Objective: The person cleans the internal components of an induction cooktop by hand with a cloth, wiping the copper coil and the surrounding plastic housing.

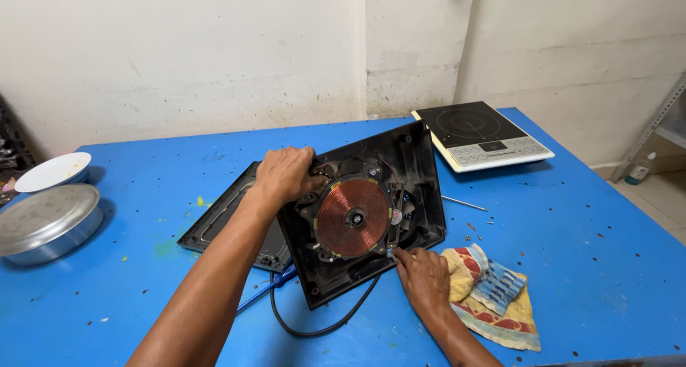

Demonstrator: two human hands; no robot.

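Opened cooker base [371, 217]: black plastic shell, tilted up on the blue surface [572, 267] near its middle, inside facing you. One round copper coil [352, 217] sits centre, with small parts and wiring around it, too small to tell apart. Your left hand [286, 174] clamps the shell's upper left edge, fingers curled over it. Your right hand [421, 274] rests at the lower right edge, fingertips pinched narrow on something small there; can't tell what. One black power cord [321, 328] loops out below the shell. One dark flat panel [225, 220] lies behind it to the left. One blue-handled tool [268, 290] pokes out under the shell. One patterned rag [493, 295] beside your right hand. One intact white-and-black cooker [482, 135] at the far right. Two dishes at far left: one metal pan [46, 224], one white bowl [53, 171].
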